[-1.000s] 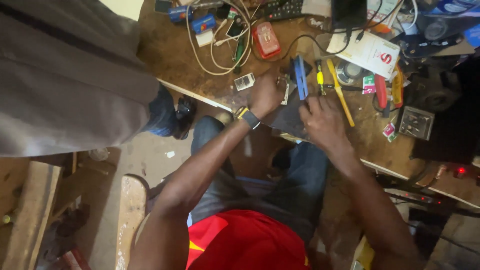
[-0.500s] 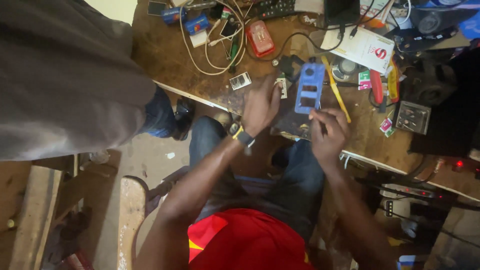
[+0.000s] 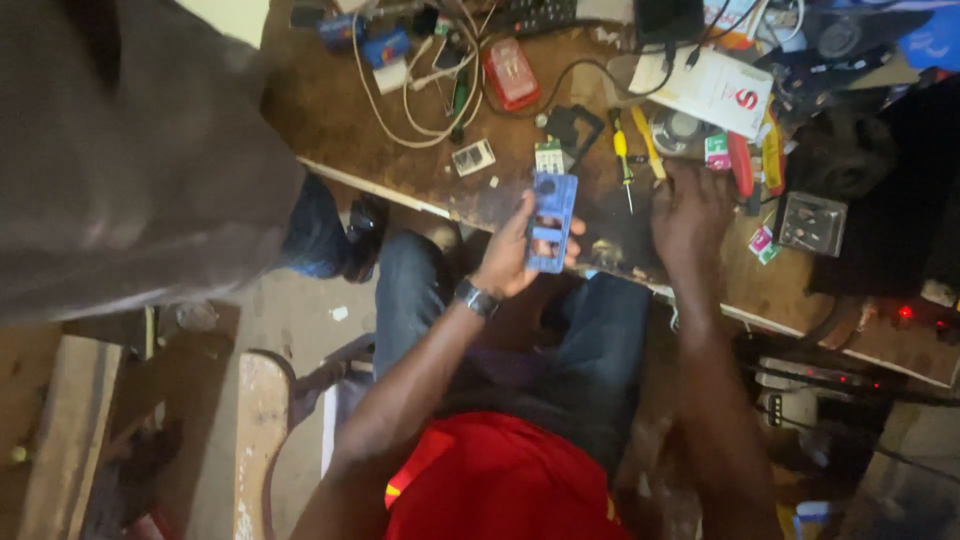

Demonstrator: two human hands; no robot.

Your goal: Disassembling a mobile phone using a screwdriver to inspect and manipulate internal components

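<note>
Your left hand [image 3: 510, 255] wraps its fingers around the blue phone shell [image 3: 552, 220], lifted just off the near edge of the workbench [image 3: 330, 110]. Its long axis runs away from you, top end toward the bench clutter, open cut-outs facing up. It looks stripped, reassembly not yet begun. Your right hand [image 3: 690, 215] lies spread and empty on the bench, just beside the yellow-handled screwdriver [image 3: 622, 160]; the small circuit board [image 3: 549, 157] waits beyond the shell.
</note>
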